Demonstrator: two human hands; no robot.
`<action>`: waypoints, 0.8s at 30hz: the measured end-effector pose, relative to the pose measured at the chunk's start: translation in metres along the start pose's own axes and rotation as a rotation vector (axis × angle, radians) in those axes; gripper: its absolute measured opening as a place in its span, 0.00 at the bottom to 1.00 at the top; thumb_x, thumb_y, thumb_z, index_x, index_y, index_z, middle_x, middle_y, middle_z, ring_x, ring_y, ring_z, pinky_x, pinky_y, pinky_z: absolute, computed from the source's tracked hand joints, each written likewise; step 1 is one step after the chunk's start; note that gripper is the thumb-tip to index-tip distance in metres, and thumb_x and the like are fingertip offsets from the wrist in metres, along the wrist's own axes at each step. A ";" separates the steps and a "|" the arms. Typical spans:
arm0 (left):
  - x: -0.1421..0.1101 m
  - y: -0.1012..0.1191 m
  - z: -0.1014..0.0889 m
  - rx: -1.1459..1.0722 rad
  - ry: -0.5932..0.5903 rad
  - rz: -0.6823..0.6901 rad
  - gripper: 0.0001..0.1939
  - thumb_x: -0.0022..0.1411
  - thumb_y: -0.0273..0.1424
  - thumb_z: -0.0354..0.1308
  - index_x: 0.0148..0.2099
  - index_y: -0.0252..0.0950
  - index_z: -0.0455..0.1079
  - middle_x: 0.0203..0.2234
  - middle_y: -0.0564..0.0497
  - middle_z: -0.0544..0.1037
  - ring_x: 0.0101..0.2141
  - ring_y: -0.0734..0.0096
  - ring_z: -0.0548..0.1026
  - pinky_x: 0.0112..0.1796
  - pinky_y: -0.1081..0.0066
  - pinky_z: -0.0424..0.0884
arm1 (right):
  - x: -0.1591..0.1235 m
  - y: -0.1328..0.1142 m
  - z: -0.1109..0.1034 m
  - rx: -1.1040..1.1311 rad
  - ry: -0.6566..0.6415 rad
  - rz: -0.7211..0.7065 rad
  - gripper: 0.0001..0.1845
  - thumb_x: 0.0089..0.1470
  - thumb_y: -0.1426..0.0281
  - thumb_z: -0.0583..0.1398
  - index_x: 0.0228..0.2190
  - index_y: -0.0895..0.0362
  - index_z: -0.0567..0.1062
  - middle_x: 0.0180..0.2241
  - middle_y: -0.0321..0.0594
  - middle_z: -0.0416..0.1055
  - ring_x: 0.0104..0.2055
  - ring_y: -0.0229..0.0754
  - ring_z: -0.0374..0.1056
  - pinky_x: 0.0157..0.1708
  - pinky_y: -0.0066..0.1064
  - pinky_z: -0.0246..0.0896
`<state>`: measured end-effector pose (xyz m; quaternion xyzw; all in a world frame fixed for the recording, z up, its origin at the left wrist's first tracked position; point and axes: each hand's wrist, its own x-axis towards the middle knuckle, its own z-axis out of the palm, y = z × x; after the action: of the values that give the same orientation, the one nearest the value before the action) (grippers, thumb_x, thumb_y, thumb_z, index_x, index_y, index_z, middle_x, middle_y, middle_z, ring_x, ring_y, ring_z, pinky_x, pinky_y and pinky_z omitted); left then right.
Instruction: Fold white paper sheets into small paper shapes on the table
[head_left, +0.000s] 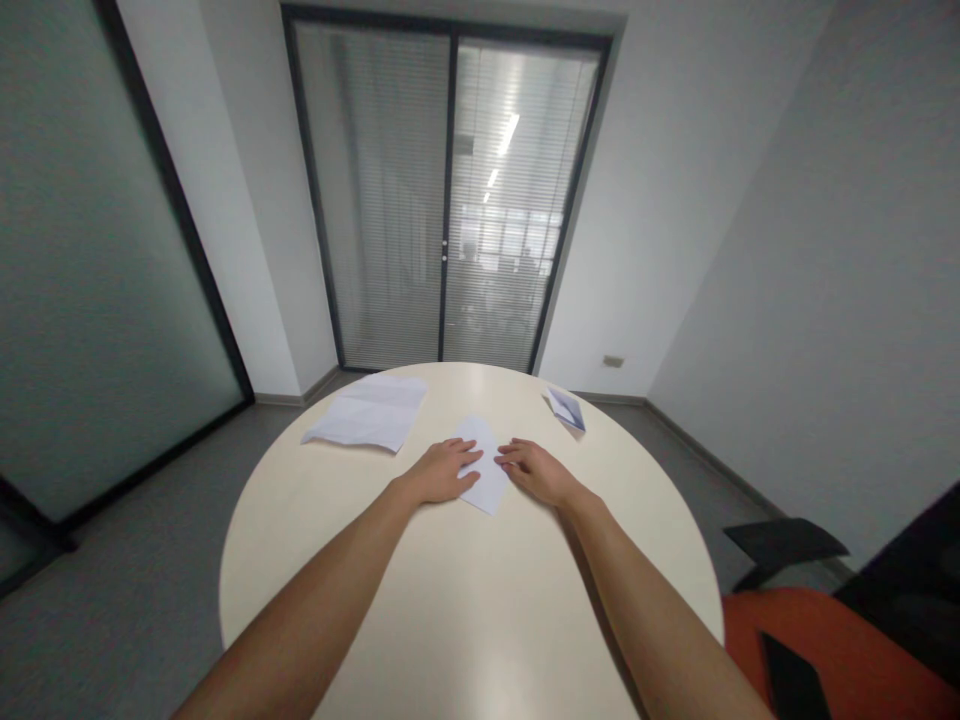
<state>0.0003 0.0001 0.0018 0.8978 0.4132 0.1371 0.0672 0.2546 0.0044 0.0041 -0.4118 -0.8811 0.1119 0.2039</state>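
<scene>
A folded sheet of white paper [489, 487] lies flat on the round table between my two hands. It is narrow, with angled edges and a pointed far end. My left hand [444, 470] rests on its left side, fingers apart and pressing lightly on the surface. From the other side, my right hand [534, 470] reaches to the right edge of the paper, its fingers bent and the fingertips close together at that edge. Whether the right fingertips pinch the paper or only touch it, I cannot tell.
A larger creased white sheet [371, 412] lies at the table's far left. At the far right sits a small folded paper piece [565, 409]. The cream table [450, 620] has a rounded edge. An orange chair [817, 640] with black armrests stands to the right.
</scene>
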 end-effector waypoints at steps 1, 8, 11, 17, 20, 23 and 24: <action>0.000 0.000 0.000 -0.003 -0.003 -0.001 0.27 0.70 0.43 0.49 0.66 0.40 0.65 0.67 0.44 0.62 0.65 0.53 0.62 0.63 0.53 0.57 | 0.000 0.000 0.000 0.002 0.000 0.002 0.19 0.64 0.63 0.55 0.50 0.53 0.80 0.55 0.45 0.75 0.60 0.48 0.67 0.67 0.46 0.51; 0.002 0.000 0.001 -0.018 -0.006 -0.016 0.25 0.72 0.40 0.47 0.66 0.41 0.66 0.67 0.46 0.62 0.65 0.55 0.61 0.64 0.54 0.56 | -0.002 0.000 0.001 -0.001 0.028 0.036 0.18 0.64 0.63 0.55 0.49 0.53 0.81 0.55 0.45 0.75 0.61 0.50 0.66 0.65 0.46 0.55; 0.002 0.000 0.001 -0.019 -0.004 -0.022 0.24 0.71 0.40 0.47 0.66 0.41 0.66 0.67 0.46 0.62 0.65 0.55 0.61 0.64 0.55 0.55 | -0.002 0.000 0.001 -0.007 0.037 0.038 0.18 0.63 0.64 0.56 0.49 0.54 0.81 0.55 0.45 0.75 0.62 0.49 0.65 0.64 0.45 0.56; 0.003 0.000 0.001 -0.036 0.011 -0.016 0.24 0.71 0.40 0.49 0.64 0.38 0.68 0.66 0.46 0.65 0.64 0.56 0.63 0.64 0.56 0.56 | -0.002 -0.002 0.000 -0.015 0.035 0.053 0.18 0.62 0.65 0.56 0.48 0.54 0.81 0.54 0.45 0.75 0.62 0.50 0.65 0.64 0.45 0.56; 0.003 0.000 0.001 -0.033 0.020 -0.004 0.23 0.71 0.39 0.49 0.63 0.38 0.69 0.65 0.47 0.67 0.64 0.57 0.63 0.64 0.58 0.57 | -0.002 -0.001 0.000 -0.011 0.037 0.039 0.18 0.62 0.65 0.56 0.47 0.54 0.81 0.54 0.45 0.75 0.61 0.50 0.65 0.64 0.45 0.56; 0.003 0.001 0.001 -0.016 0.019 0.000 0.23 0.72 0.39 0.48 0.64 0.38 0.68 0.65 0.46 0.66 0.64 0.56 0.63 0.64 0.56 0.57 | -0.001 0.000 0.001 0.002 0.037 0.009 0.18 0.62 0.66 0.56 0.47 0.55 0.82 0.53 0.46 0.76 0.61 0.49 0.66 0.65 0.45 0.55; 0.003 0.002 0.001 -0.006 0.018 -0.007 0.23 0.72 0.39 0.47 0.64 0.38 0.68 0.65 0.45 0.66 0.64 0.55 0.63 0.64 0.55 0.56 | 0.000 0.000 0.001 0.007 0.036 0.002 0.18 0.62 0.66 0.56 0.47 0.55 0.82 0.53 0.46 0.76 0.60 0.49 0.67 0.65 0.45 0.54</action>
<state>0.0037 0.0008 0.0015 0.8949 0.4165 0.1461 0.0666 0.2543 0.0041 0.0031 -0.4141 -0.8763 0.1079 0.2212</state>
